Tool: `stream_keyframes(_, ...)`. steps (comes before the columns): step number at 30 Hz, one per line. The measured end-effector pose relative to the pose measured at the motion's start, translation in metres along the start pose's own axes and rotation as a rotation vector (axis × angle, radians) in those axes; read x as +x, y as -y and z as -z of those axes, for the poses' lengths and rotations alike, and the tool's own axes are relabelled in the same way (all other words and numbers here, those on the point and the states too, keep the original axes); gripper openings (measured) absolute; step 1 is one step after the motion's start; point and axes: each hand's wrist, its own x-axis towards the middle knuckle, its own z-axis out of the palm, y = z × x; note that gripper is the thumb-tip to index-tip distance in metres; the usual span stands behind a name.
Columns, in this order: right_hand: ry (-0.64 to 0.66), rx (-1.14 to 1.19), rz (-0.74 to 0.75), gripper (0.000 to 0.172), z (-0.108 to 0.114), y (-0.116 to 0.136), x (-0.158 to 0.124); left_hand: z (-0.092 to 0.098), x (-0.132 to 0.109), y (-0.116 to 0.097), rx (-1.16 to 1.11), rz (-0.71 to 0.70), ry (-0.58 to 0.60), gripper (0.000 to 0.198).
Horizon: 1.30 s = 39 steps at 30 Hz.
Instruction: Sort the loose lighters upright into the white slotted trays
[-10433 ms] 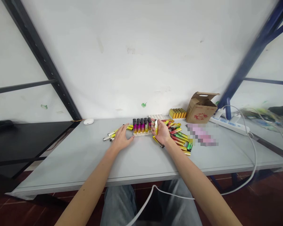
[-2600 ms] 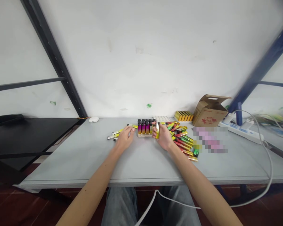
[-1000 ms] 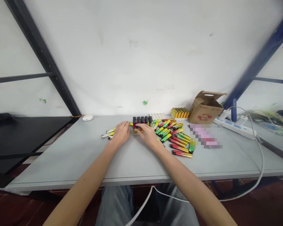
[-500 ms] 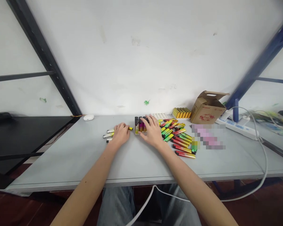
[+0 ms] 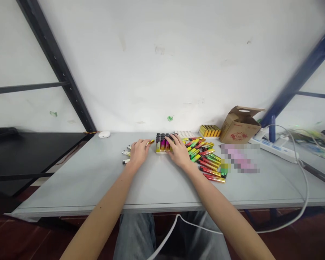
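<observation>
My left hand (image 5: 139,153) is closed on a lighter (image 5: 150,142), whose gold and reddish end sticks out past the fingertips toward the right. Beside and partly behind that hand lie several loose lighters (image 5: 126,153) with silvery and yellow bodies. In the middle, lighters with black tops (image 5: 163,144) stand upright in rows in a pale holder (image 5: 161,152). My right hand (image 5: 178,150) rests against the right part of these rows, fingers spread over the lighters, and hides some of them. To its right spreads a pile of red, green and yellow lighters (image 5: 206,159).
By the wall are a white tray with holes (image 5: 183,133), a block of yellow lighters (image 5: 209,130) and an open cardboard box (image 5: 239,130). A power strip (image 5: 277,150) with cables lies on the right. A white case (image 5: 104,134) sits back left. A pink blurred item (image 5: 238,157) lies right.
My left hand has lifted a little with the lighter, whose end now tilts upward. My right hand's fingers have drawn slightly rightward along the upright lighters, uncovering more of them.
</observation>
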Motion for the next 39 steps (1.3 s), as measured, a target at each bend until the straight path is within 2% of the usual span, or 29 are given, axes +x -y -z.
stream_keyframes(4,-0.024,0.006,0.013,0.066,-0.006,0.0,0.002,0.006,0.004,-0.007,-0.24,0.114,-0.282,0.037)
stream_keyframes(7,-0.105,0.036,0.003,0.067,-0.001,0.007,0.003,0.012,0.004,-0.017,-0.43,0.059,-0.476,0.041)
stream_keyframes(9,-0.211,0.087,-0.011,0.067,0.007,0.015,0.003,0.015,0.002,-0.024,-0.536,-0.013,-0.504,0.042)
stream_keyframes(11,-0.285,0.165,0.003,0.063,0.014,0.023,0.003,0.015,-0.002,-0.03,-0.599,-0.073,-0.458,0.046)
stream_keyframes(12,-0.277,0.209,0.034,0.059,0.017,0.027,0.003,0.014,-0.004,-0.034,-0.607,-0.094,-0.427,0.048)
stream_keyframes(15,-0.172,0.313,0.103,0.042,0.017,0.035,0.0,0.008,-0.011,-0.041,-0.542,-0.115,-0.366,0.052)
stream_keyframes(17,-0.137,0.344,0.073,0.035,0.012,0.037,-0.003,0.005,-0.014,-0.043,-0.472,-0.115,-0.356,0.053)
stream_keyframes(21,-0.135,0.47,-0.042,0.03,0.007,0.037,-0.003,0.007,-0.014,-0.042,-0.417,-0.129,-0.347,0.054)
stream_keyframes(23,-0.172,0.614,-0.167,0.023,0.008,0.035,0.0,0.011,-0.012,-0.039,-0.427,-0.116,-0.331,0.049)
stream_keyframes(27,-0.224,1.167,-0.491,0.008,0.016,0.028,0.01,0.012,-0.009,-0.031,-0.433,-0.046,-0.297,0.04)
stream_keyframes(30,-0.133,1.536,-0.615,0.014,0.021,0.022,0.015,0.008,-0.006,-0.026,-0.414,-0.038,-0.257,0.035)
stream_keyframes(34,-0.033,1.671,-0.683,0.024,0.026,0.016,0.015,0.002,-0.006,-0.022,-0.319,-0.057,-0.198,0.031)
stream_keyframes(36,-0.02,1.754,-0.702,0.023,0.028,0.015,0.015,0.0,-0.006,-0.021,-0.257,-0.086,-0.145,0.041)
stream_keyframes(39,-0.031,1.886,-0.755,0.021,0.03,0.013,0.015,-0.004,-0.006,-0.018,-0.219,-0.15,-0.025,0.069)
